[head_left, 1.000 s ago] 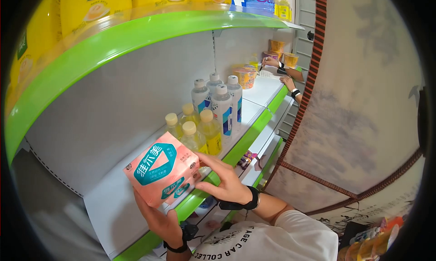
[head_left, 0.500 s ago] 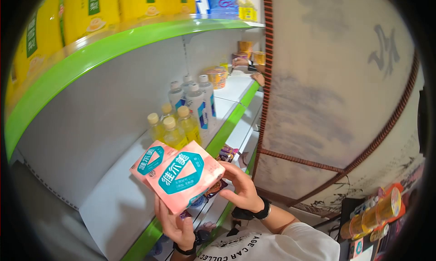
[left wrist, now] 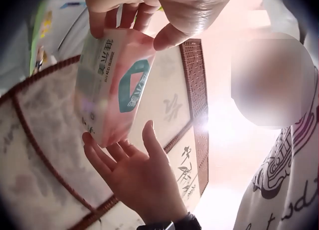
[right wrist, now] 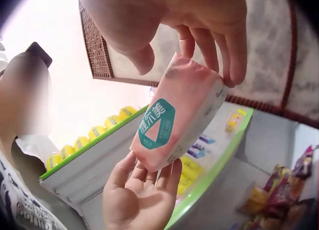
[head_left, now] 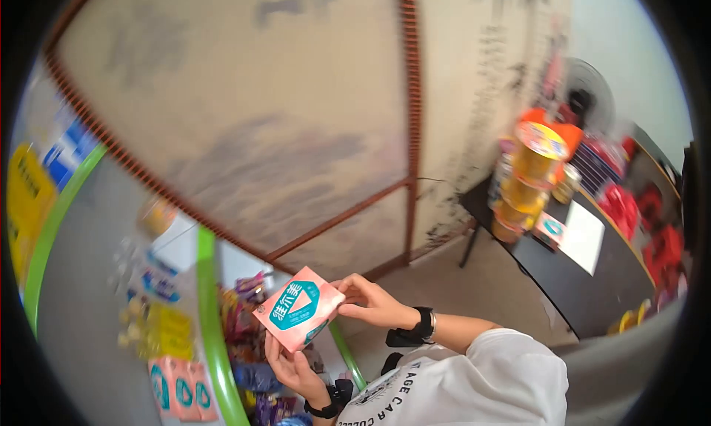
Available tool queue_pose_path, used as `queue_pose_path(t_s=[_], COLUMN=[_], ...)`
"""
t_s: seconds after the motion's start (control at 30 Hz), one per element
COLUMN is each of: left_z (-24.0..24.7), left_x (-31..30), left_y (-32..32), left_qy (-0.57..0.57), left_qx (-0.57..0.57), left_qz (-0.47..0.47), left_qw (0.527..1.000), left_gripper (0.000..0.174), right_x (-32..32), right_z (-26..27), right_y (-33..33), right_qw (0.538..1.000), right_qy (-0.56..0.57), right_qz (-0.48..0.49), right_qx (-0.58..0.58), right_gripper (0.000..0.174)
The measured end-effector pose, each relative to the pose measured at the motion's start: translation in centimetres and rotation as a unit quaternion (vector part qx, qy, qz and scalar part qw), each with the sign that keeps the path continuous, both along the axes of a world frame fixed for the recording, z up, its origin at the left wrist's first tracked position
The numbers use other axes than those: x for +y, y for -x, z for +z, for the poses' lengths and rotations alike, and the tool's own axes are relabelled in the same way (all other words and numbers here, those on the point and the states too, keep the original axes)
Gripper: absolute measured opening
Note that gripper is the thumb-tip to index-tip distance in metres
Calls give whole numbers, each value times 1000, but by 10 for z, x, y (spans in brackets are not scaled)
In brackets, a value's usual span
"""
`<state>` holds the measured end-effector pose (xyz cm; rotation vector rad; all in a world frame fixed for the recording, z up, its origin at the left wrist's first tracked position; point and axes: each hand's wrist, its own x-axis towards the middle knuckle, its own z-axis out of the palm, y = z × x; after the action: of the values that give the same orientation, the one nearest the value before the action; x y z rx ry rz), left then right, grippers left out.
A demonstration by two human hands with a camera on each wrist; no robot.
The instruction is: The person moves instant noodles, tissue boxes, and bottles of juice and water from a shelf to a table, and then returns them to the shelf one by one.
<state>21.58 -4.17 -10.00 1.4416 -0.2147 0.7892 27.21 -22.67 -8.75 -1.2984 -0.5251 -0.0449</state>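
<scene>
I hold a pink tissue pack (head_left: pixel 298 307) with a teal logo in front of my chest. My right hand (head_left: pixel 354 295) pinches its upper right edge between thumb and fingers. My left hand (head_left: pixel 290 361) lies open beneath it, straight fingers touching the lower edge. In the left wrist view the open palm of the left hand (left wrist: pixel 133 176) sits under the pack (left wrist: pixel 113 85), and the right hand (left wrist: pixel 149 13) grips it from above. The right wrist view shows the right hand's fingers (right wrist: pixel 219 45) clamped on the pack's (right wrist: pixel 175 116) top end above the left hand (right wrist: pixel 141 195).
A green-edged shelf (head_left: pixel 209 330) at the left holds yellow bottles, snack bags (head_left: pixel 241 318) and more pink packs (head_left: pixel 178 390). A brown-framed painted screen (head_left: pixel 296 130) stands ahead. At the right a black table (head_left: pixel 585 278) carries stacked yellow cups (head_left: pixel 527 178) and red goods.
The view has swung right, away from the shelf toward the screen and table. The pack has come off the shelf edge and is now held lower, near my chest.
</scene>
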Motion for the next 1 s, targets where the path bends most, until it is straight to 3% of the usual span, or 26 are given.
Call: queue_pose_path(t_s=[0.03,0.07,0.27,0.33,0.53,0.67,0.8,1.0], left_z=[-4,22,0,-5,-22,-41,-72,-103], left_x=[-12,-57,-179,-225,-349,-418,-475,-531], left_y=[-6,-10,-32,-36,-7,4,10,8], left_qy=[20,12,-37,-26,-88,-122,-131,-169], left_qx=[6,71,77,133,158,168,186,210], left_qz=[-44,-40,-211,-274,-437,-531,-563,-615], left_qw=[999,997,974,952,881,822,795,741], left_gripper=[50,48,44,42,37,38,41,46], right_x=[-16,-62,-198,-245,-352,-401,-437,-469], right_z=[-4,4,-11,-18,-47,-72,-95,-129], right_y=[5,-3,45,61,153,199,222,236], right_qw=[999,999,974,958,904,864,814,791], right_qy=[15,-1,63,70,74,64,93,24], right_qz=[-28,-10,-211,-249,-372,-443,-507,-539], right_qx=[-6,46,43,122,195,232,266,288], right_gripper=[27,26,27,27,35,40,43,42])
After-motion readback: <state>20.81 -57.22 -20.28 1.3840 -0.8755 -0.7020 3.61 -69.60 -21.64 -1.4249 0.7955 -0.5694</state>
